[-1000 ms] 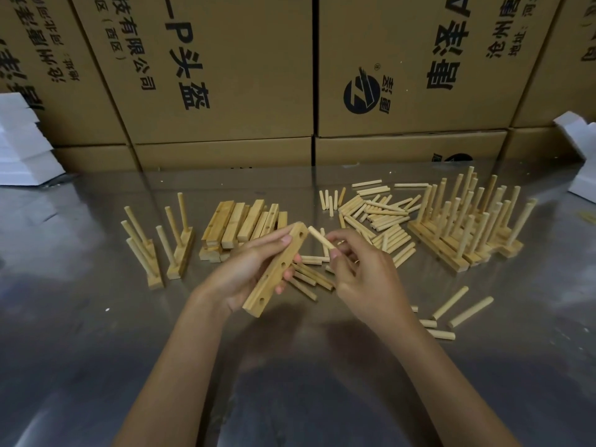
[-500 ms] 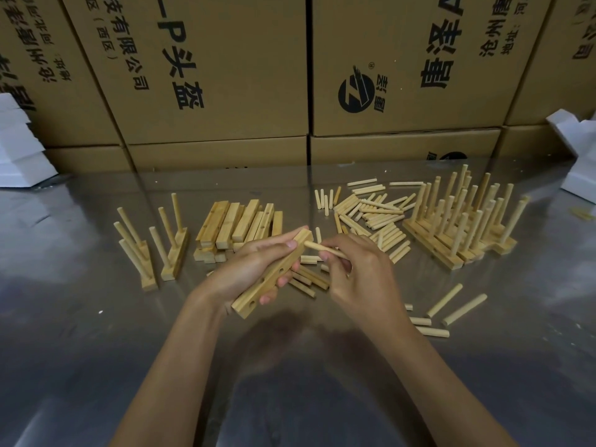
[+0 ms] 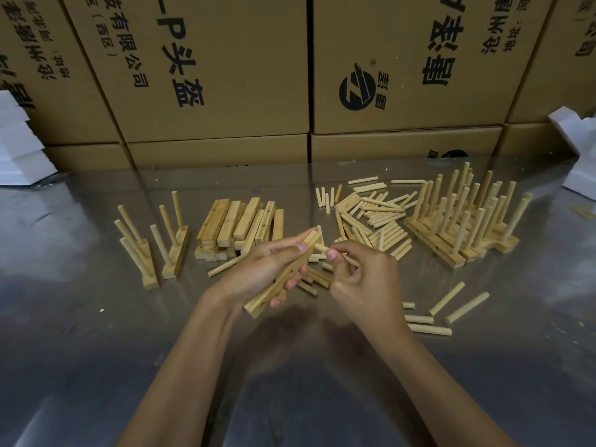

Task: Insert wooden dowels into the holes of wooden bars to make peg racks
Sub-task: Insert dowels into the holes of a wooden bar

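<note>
Setting: steel tabletop [image 3: 96, 350] backed by cardboard cartons [image 3: 225, 75], print upside down: "P头盔", "(西区)", a round logo.

Work: left hand [image 3: 258, 272] grips a wooden bar [image 3: 283, 275]; right hand [image 3: 361, 279] pinches a dowel [image 3: 321, 248] at the bar's 12 o'clock end hole.

Risk: a tilted dowel may jam or slip out; the bar could twist.

Stock: loose dowels [image 3: 371, 217] at 1 o'clock.

l hand [image 3: 258, 272] & r hand [image 3: 361, 279] curled, gripping (fingertips near)

Pale wooden bar [image 3: 283, 274], brown cartons [image 3: 225, 75]
</note>
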